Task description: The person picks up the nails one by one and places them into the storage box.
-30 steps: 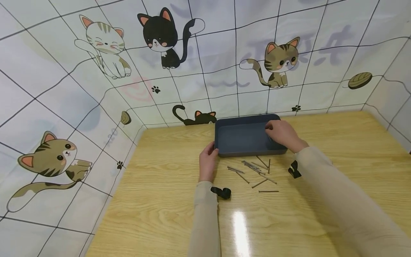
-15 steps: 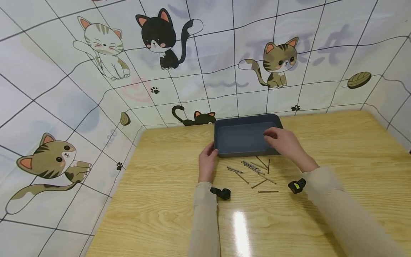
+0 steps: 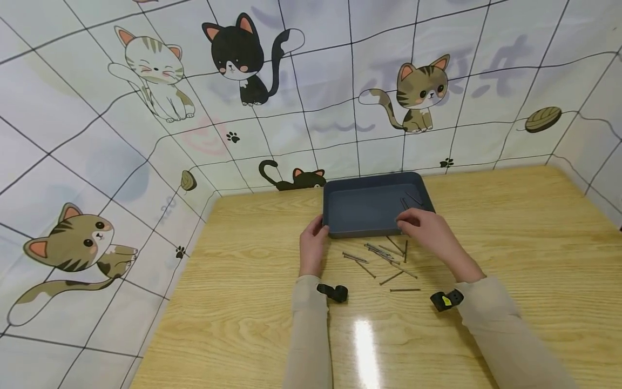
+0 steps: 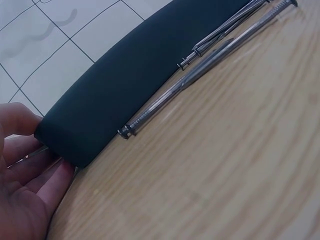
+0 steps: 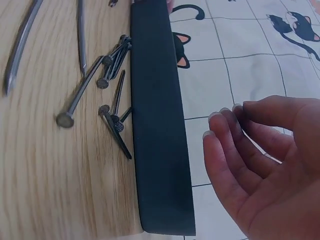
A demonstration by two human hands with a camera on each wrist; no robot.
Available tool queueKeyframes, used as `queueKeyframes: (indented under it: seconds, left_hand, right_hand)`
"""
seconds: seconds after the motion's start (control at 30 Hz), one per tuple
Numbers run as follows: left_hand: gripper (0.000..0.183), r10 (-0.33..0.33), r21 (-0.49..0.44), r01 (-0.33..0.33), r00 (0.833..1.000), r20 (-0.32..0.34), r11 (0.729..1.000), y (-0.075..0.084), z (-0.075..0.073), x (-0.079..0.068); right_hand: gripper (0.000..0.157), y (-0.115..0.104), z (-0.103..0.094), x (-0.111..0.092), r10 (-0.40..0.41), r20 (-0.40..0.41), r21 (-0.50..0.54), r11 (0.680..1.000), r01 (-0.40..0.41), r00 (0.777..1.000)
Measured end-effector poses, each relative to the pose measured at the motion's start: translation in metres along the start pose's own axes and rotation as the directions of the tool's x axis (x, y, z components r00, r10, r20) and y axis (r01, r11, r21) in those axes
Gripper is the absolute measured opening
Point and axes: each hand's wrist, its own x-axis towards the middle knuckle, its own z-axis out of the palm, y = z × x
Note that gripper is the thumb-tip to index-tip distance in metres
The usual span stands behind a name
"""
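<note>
Wood-grain table against a cat-print wall

The dark blue tray rests on the far part of the table, close to the wall. The left hand grips the near left corner of the tray between thumb and fingers. The right hand is at the near right part of the tray; its fingers are loosely bent, the thumb tip is close to the fingertips, and it appears empty. A few inner nails lie inside the tray at right. Loose nails are scattered on the table at the near side of the tray, several crossing. Beige sleeves cover both forearms.
</note>
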Motion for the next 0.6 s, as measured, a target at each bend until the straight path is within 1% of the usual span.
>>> queueKeyframes:
  seconds: [0.13, 0.3, 0.4, 0.53, 0.57, 0.6]
  left_hand:
    - [0.04, -0.001, -0.001, 0.001, 1.0, -0.016, 1.0, -0.014, 0.0, 0.006]
    - [0.039, 0.025, 0.042, -0.023, 0.999, -0.034, 0.999, -0.021, 0.003, 0.008]
    - [0.039, 0.029, 0.056, -0.026, 0.999, -0.044, 0.998, -0.023, 0.002, 0.008]
    - [0.04, 0.025, 0.05, -0.023, 0.999, -0.04, 0.998, -0.023, 0.001, 0.008]
    - [0.04, 0.023, 0.041, -0.022, 0.999, -0.034, 0.999, -0.022, 0.001, 0.008]
    - [0.04, 0.017, 0.035, -0.016, 0.999, -0.029, 0.999, -0.019, 0.001, 0.007]
  right_hand:
    - [0.029, 0.001, 0.0, -0.003, 0.018, -0.004, 0.047, 0.999, -0.017, 1.0]
    - [0.029, 0.006, -0.002, -0.006, 0.017, -0.01, 0.058, 0.998, -0.016, 1.0]
    - [0.031, 0.01, -0.002, -0.007, 0.009, 0.028, 0.04, 0.999, -0.01, 1.0]
    - [0.033, 0.015, -0.001, -0.006, -0.03, 0.099, 0.016, 0.999, 0.029, 0.995]
    - [0.034, 0.016, 0.0, -0.005, -0.04, 0.114, 0.012, 0.999, 0.039, 0.993]
    - [0.033, 0.017, 0.0, -0.005, -0.046, 0.13, 0.009, 0.999, 0.045, 0.991]
